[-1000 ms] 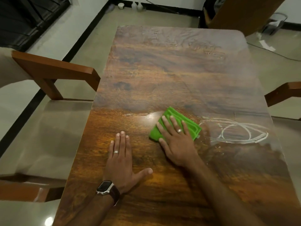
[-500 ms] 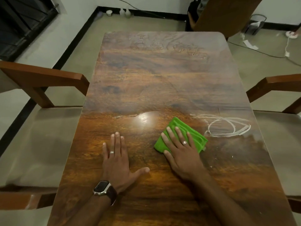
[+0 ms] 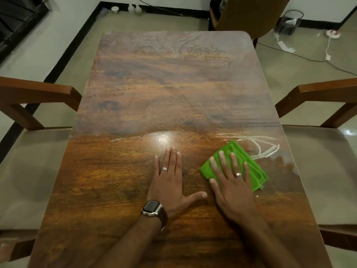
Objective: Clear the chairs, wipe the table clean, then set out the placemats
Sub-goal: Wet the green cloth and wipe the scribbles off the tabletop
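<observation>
Wood-grain counter [image 3: 173, 97], glossy, long axis running 6 to 12 o'clock, with a lamp glare near centre.

Green cloth [image 3: 249, 165]: folded, flat on the counter at about 4 o'clock from centre, near the right-hand edge. Pinned under the right hand [image 3: 231, 182], palm down; fingers [image 3: 222, 161] straight and spread over the cloth, thumb on bare wood at the cloth's near corner. Ring on one finger.

White smear [image 3: 266, 147]: looping chalky lines on the counter at 1 o'clock from the cloth, touching its far edge, partly covered by it.

Left hand [image 3: 170, 182]: flat on bare wood at 9 o'clock from the cloth, just beside the right hand, fingers straight and close together, thumb out toward 3 o'clock. Holding nothing. Ring on one finger; wristwatch [image 3: 152, 207] with dark strap on the wrist.

Left chair [image 3: 34, 151]: wooden arm, pale seat, at 9 o'clock of the counter. Right chair [image 3: 318, 161]: same kind, at 3 o'clock. Third chair back [image 3: 251, 14] at 12 o'clock, past the far end.

Floor beyond, at 1 to 2 o'clock: wire bin [image 3: 290, 22], white cable [image 3: 328, 45], scrap of paper [image 3: 286, 46]. At 11 o'clock by the wall: small pale containers [image 3: 133, 9], too small to identify.
</observation>
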